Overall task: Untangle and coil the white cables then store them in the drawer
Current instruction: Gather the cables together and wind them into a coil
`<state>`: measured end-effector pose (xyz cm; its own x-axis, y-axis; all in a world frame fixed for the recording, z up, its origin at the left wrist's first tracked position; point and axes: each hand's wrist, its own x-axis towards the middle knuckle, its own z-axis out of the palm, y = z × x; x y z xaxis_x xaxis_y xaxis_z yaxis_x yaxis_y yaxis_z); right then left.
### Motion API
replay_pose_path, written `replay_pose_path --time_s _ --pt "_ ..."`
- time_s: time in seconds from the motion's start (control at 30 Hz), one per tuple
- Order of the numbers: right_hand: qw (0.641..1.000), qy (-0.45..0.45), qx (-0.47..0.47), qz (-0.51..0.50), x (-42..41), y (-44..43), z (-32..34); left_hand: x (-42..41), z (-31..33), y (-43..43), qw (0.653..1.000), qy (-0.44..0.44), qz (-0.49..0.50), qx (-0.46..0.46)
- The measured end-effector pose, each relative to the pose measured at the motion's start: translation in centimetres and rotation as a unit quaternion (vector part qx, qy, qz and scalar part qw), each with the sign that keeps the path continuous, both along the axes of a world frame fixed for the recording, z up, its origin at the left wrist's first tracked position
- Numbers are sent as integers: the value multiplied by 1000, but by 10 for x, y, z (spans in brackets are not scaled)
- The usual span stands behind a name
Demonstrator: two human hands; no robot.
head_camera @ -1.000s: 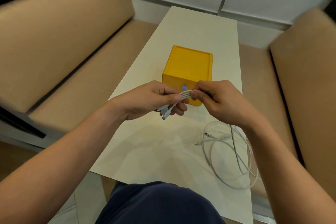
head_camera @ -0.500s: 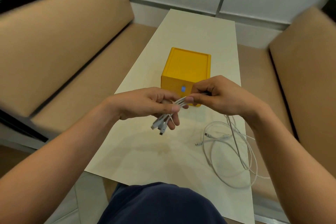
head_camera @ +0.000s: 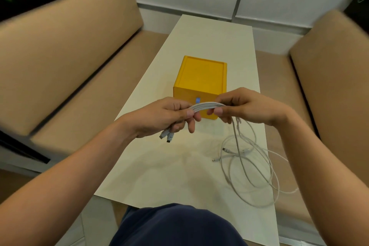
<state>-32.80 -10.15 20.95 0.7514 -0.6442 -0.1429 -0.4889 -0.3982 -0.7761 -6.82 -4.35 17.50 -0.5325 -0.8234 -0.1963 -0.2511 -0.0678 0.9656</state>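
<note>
Between my two hands stretches a bundle of white cables [head_camera: 205,105], held above the table in front of a yellow drawer box [head_camera: 201,80]. My left hand [head_camera: 165,118] grips one end, with two plugs [head_camera: 167,137] hanging below its fingers. My right hand [head_camera: 245,107] pinches the other end. From my right hand the cables drop to a loose tangle of loops [head_camera: 251,168] on the table at the right. The box's drawer front is closed, with a small blue mark on it.
The cream table [head_camera: 209,36] is long and narrow, with tan sofa seats on the left [head_camera: 60,62] and right [head_camera: 335,86]. A white wall runs behind. My dark-clothed lap [head_camera: 175,225] sits at the table's near edge.
My hands have drawn apart, so a longer stretch of the bundled cables shows between them. The plugs hang further out below my left hand.
</note>
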Motion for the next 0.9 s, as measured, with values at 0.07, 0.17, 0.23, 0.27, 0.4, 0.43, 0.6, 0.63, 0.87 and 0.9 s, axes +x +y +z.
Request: replay_pose_path --time_s 0.07,0.17,0.23,0.27,0.4,0.43,0.6,0.63,0.87,0.9 --pt "1000 -19 10 11 -2 -2 0 0 0 1 999 -33 -22 -2" --pt "999 -14 24 18 0 -7 6 -1 2 4 997 -65 -31 -15" --pt "1000 11 18 23 -1 -11 10 0 3 5 995 -84 -34 -34" --pt "999 29 2 21 -1 -13 11 0 3 6 995 -89 -38 -37" --pt "994 76 -78 7 10 -17 9 0 3 8 994 -89 -48 -28" --pt "994 69 -89 4 12 -16 9 1 2 8 995 -85 -47 -23" --pt "998 49 -31 34 9 -15 13 4 -7 14 994 -94 -49 -18" --pt "996 62 -37 43 10 -15 12 4 -7 15 993 -106 -55 -27" --pt "993 70 -86 32 20 -13 13 -3 -8 12 994 -100 -49 -16" --pt "993 71 -91 31 20 -12 14 -4 -9 12 995 -90 -48 -10"
